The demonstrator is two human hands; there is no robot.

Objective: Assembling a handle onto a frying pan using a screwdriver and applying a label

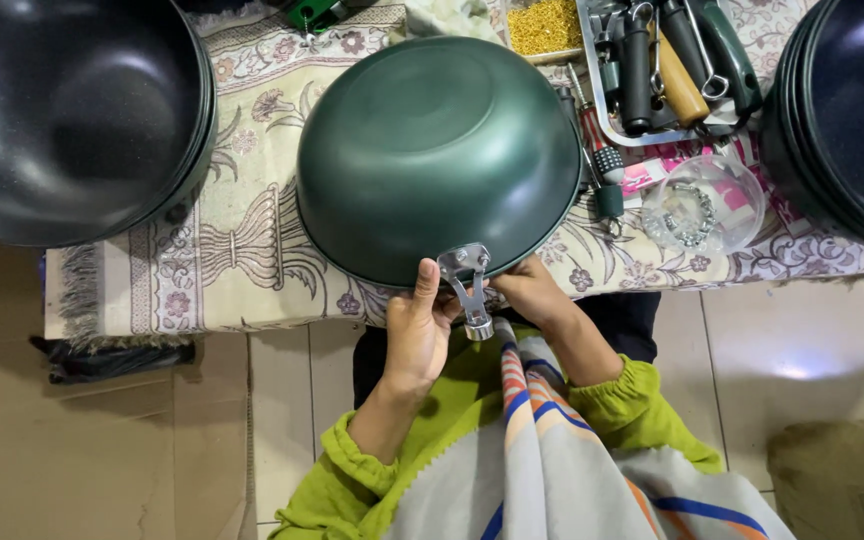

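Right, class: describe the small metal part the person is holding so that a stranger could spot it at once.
Start at the patterned cloth covering the table, then find the green pan lying upside down at its near edge, between stacks of darker pans. On the pan's near rim, between the left hand and the right hand, sits a handle bracket: the only shiny silver piece there, sticking out towards the person.

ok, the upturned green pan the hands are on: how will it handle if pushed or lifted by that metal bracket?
The green pan looks rigid, likely fairly heavy for its size. Resting rim-down on the patterned cloth, it would probably drag the cloth rather than roll. Its smooth domed shell looks slippery; the metal bracket, between the left hand and right hand, seems the surer grip.
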